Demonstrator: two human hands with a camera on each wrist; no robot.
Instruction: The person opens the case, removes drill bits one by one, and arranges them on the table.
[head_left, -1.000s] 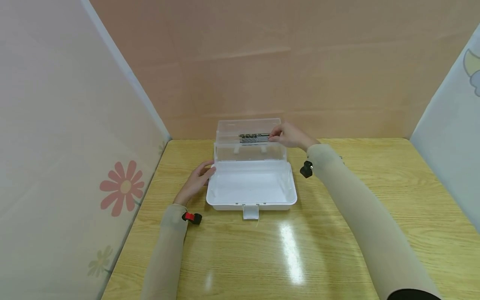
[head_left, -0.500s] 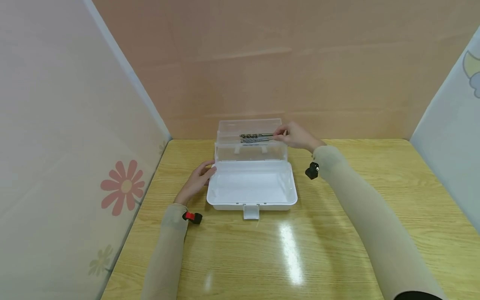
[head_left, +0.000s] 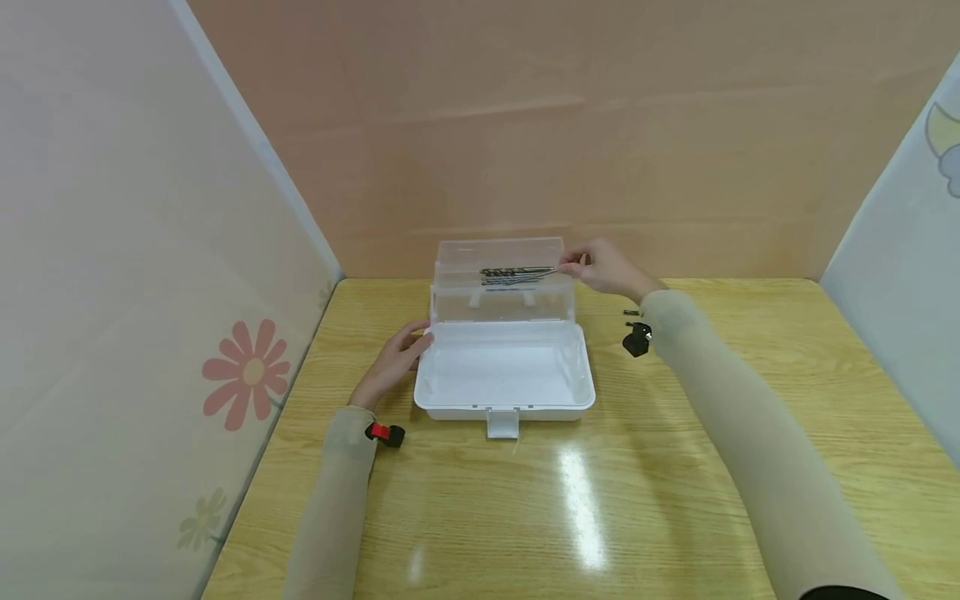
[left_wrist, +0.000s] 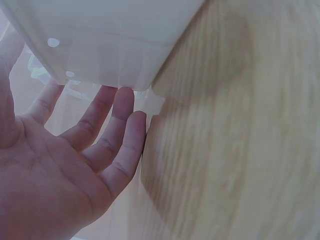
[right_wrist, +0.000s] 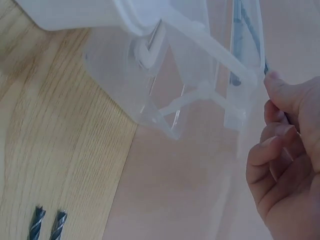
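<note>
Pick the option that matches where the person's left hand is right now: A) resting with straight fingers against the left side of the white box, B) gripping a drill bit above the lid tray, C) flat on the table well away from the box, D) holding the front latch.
A: the left hand lies with straight fingers against the left side of the white box, while the right hand pinches a drill bit at the lid tray.
</note>
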